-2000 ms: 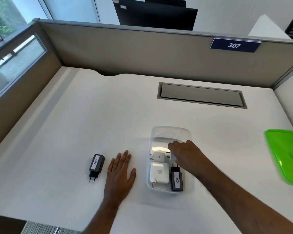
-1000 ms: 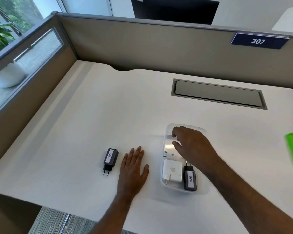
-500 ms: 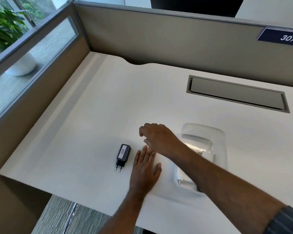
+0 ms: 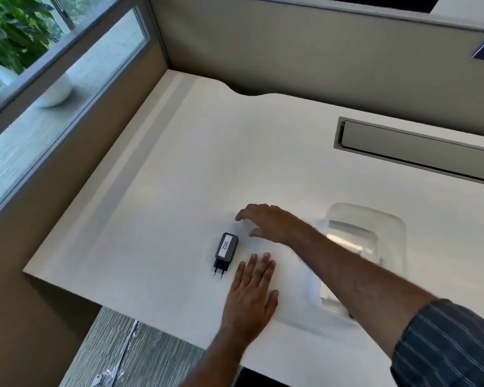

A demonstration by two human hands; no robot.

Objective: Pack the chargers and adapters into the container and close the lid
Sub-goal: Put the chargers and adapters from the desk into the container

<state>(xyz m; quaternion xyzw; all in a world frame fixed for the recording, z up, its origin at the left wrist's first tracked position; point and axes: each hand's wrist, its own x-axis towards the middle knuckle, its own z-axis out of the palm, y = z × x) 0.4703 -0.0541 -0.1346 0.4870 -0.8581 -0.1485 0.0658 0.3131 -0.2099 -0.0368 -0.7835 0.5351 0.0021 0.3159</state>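
Fingers (image 4: 245,215) of my right hand (image 4: 271,223) are spread and loosely curled, empty, hovering just beyond and to the right of the black charger (image 4: 226,251) without touching it. My left hand (image 4: 253,293) lies flat on the desk (image 4: 193,163), palm down, fingers together and extended, holding nothing; its fingertips sit just right of the charger's plug end. The charger lies flat near the desk's front edge, white label up, its two pins pointing toward me.

What worries me: my right forearm (image 4: 347,272) crosses low over the near-left part of the clear container (image 4: 394,227), so a careless pull back could catch the rim and drag or tip it, disturbing what is already inside. The contents are mostly hidden under the arm, so I cannot tell how much room is left for this one. The charger is smooth and blocky; pinching it off-centre could let it swing by the pin end and slip. It also sits close to the edge, so a nudge instead of a grip could push it off. The lid is out of view.
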